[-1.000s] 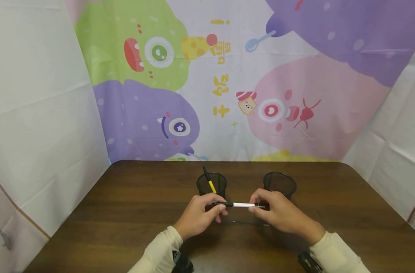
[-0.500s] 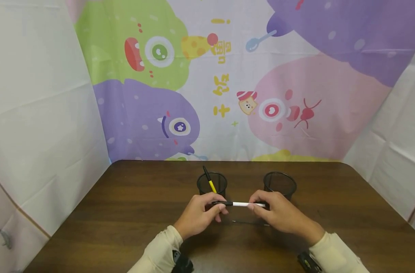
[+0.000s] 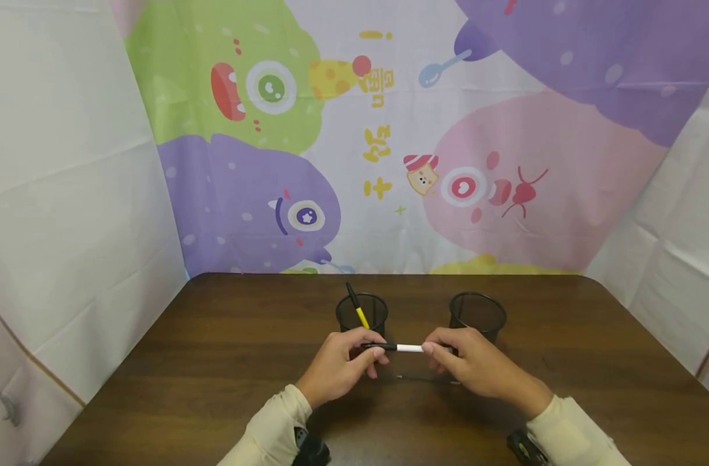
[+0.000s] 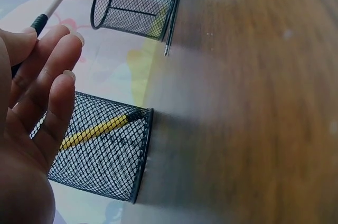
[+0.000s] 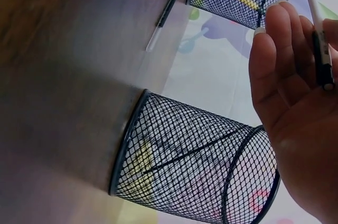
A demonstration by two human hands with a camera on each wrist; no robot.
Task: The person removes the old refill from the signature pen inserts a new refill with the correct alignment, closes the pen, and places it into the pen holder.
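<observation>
A pen with a white barrel and black ends (image 3: 409, 348) is held level above the table, between both hands. My left hand (image 3: 339, 367) pinches its black end with thumb and index finger, the other fingers loosely bent below. At the opposite end, my right hand (image 3: 482, 364) grips the barrel between thumb and fingers, hiding part of it. In the right wrist view, the pen's rear end (image 5: 325, 71) lies against the right fingers. Beneath the hands, a thin pen refill (image 3: 427, 379) with a metal tip lies on the table.
Behind the left hand stands a black mesh pen cup (image 3: 344, 317) containing a yellow-and-black pen (image 3: 361, 316). A second mesh cup (image 3: 478, 312) is behind the right hand. A cartoon-printed cloth (image 3: 383, 239) hangs at the back of the brown table (image 3: 243, 336).
The right thumb and fingers have shifted slightly left along the pen, covering more of the white barrel. My left hand, the cups and the refill stay in place.
</observation>
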